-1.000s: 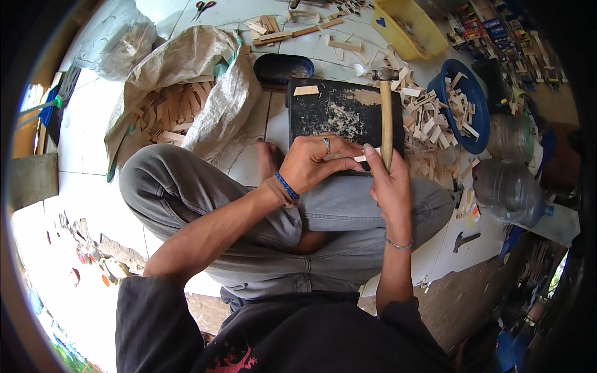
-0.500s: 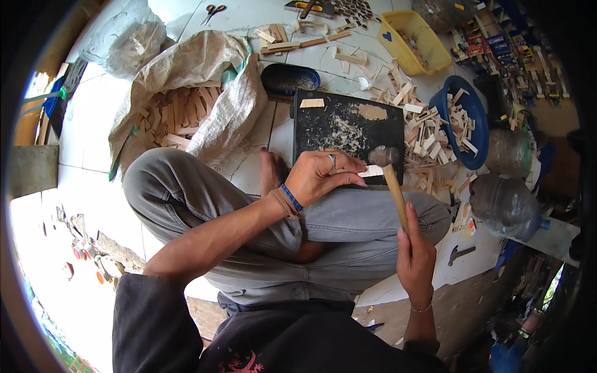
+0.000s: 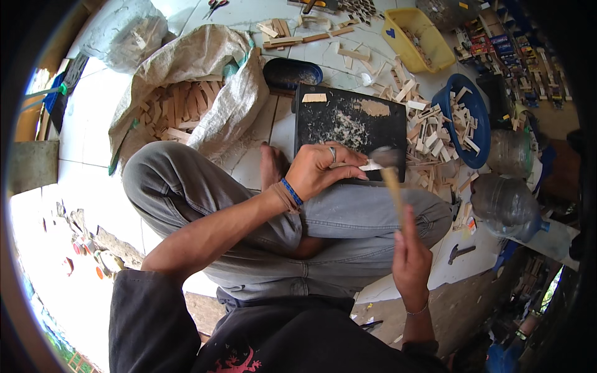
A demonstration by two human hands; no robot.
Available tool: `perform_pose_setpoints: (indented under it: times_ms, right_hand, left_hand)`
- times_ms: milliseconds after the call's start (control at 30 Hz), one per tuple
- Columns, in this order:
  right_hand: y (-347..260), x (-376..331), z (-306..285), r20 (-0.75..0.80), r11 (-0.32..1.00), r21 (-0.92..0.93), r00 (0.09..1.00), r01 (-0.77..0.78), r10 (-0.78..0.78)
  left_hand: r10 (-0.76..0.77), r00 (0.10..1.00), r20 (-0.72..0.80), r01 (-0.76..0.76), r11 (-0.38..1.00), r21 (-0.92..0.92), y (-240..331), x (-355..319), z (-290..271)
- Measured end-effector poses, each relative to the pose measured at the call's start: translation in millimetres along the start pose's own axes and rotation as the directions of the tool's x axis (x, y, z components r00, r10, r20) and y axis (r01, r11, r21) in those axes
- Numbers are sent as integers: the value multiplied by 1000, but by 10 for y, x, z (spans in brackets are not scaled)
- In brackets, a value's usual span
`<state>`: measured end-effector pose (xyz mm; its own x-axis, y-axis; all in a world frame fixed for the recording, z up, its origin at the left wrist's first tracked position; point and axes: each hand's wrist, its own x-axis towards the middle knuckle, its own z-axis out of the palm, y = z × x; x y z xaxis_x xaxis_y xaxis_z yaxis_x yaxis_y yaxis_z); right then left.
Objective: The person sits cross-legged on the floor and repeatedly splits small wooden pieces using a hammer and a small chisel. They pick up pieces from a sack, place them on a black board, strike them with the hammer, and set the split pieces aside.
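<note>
Left fingers (image 3: 348, 156) pinch a pale wood piece (image 3: 374, 166), long axis left-to-right, while right fingers (image 3: 411, 235) grip a hammer (image 3: 393, 188) pointing forward.

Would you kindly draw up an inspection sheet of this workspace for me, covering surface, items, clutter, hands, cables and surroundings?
Surface: black board, strewn with wood shavings.
Job's things: pale wood piece over the board; wooden-handled hammer, head blurred.
Clutter: loose wood pieces between board and blue basin; another hammer on tile floor.
Hands: left hand pinches the wood piece; right hand grips the hammer's handle.
Cables: nothing seen.
Surroundings: open woven sack of wood strips; yellow tub; scissors.
</note>
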<state>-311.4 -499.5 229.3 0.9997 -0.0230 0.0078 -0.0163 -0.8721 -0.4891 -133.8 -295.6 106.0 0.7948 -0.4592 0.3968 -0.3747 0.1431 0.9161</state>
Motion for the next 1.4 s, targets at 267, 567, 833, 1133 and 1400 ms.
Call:
perform_pose_setpoints:
  times_ms: [267,567,833,1133,1400]
  right_hand:
    - [37,-35,54,-76,999,37,997,3,-1]
    - [65,-55,123,-23,999,11,999,-39,40]
    - [8,14,162,21,982,64,984,-179,178]
    - [35,-31,235,28,991,99,996,-92,90]
    - [60,-165,153,-148,987,124,981,-106,124]
  left_hand:
    - [-32,999,4,31,999,21,19,6,-10]
    - [-61,998,-5,61,998,-13,12,0,13]
    - [-28,1000,4,28,999,23,18,1,-1]
    - [-15,999,50,9,993,114,50,-58,-11]
    - [-171,985,27,170,985,31,49,-93,32]
